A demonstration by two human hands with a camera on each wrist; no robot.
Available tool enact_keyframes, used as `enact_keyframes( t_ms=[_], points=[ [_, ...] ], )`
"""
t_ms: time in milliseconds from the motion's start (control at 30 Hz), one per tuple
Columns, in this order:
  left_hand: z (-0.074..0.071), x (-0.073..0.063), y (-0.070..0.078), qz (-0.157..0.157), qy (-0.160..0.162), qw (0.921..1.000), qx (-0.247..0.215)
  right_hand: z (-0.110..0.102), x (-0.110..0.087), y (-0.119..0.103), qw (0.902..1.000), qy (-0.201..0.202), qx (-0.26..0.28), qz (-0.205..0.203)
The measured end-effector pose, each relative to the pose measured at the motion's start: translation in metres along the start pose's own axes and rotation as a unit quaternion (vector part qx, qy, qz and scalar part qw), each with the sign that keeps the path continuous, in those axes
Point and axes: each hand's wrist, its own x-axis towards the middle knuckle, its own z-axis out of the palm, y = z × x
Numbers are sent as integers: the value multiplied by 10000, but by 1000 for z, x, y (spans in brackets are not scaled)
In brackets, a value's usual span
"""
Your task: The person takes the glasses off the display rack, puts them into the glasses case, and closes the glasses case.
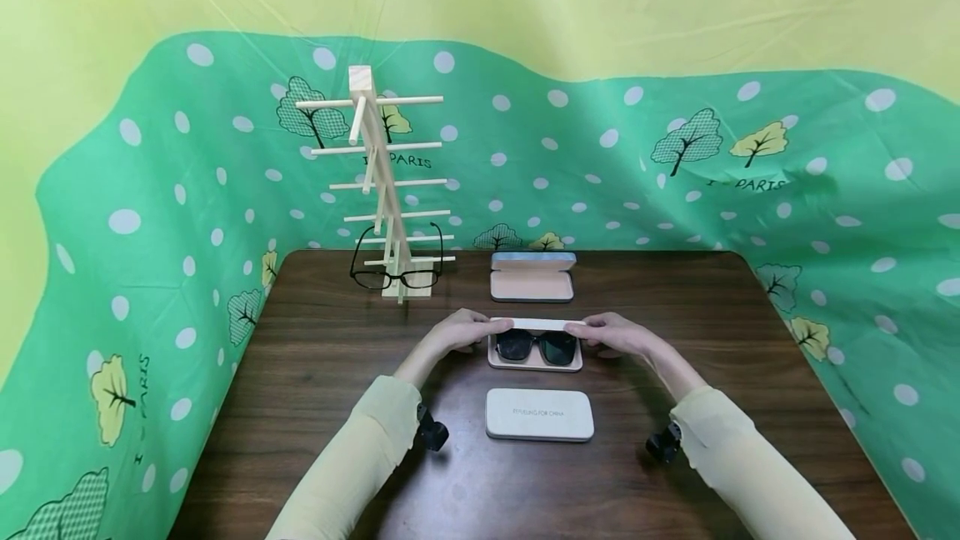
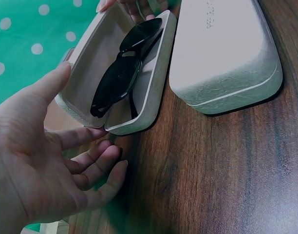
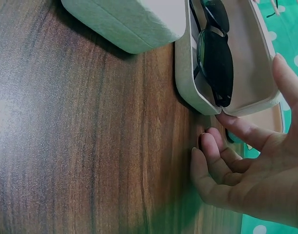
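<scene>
A white glasses case (image 1: 534, 366) with its lid raised sits mid-table, dark sunglasses (image 1: 557, 347) lying inside. My left hand (image 1: 459, 330) holds the left end of the lid, its thumb (image 2: 59, 80) on the lid edge and its index finger near the hinge. At the opposite end my right hand (image 1: 621, 334) grips the lid likewise, thumb on the edge and index fingertip by the hinge corner (image 3: 220, 112). The other fingers of both hands are loosely curled beside the case.
Nearer to me lies a closed white glasses case (image 1: 538, 417) with lettering. Behind stands an open glasses case (image 1: 531, 286) with a blue-grey lid. On the left, a wooden display rack (image 1: 384, 173) with pegs carries black-framed glasses (image 1: 393, 280). A patterned cloth (image 1: 600, 190) hangs behind the table.
</scene>
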Motion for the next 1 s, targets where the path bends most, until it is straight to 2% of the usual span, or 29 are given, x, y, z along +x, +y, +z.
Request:
enact_keyframes(
  t_ms=[267, 733, 1000],
  points=[
    [0, -4, 0, 107, 24, 9997, 228, 1, -1, 2, 9997, 20, 211, -144],
    [2, -7, -2, 27, 239, 9993, 279, 4, 0, 4, 9995, 39, 96, -287],
    [3, -6, -3, 297, 247, 9976, 566, 5, 0, 6, 9993, 113, -7, -343]
  ],
)
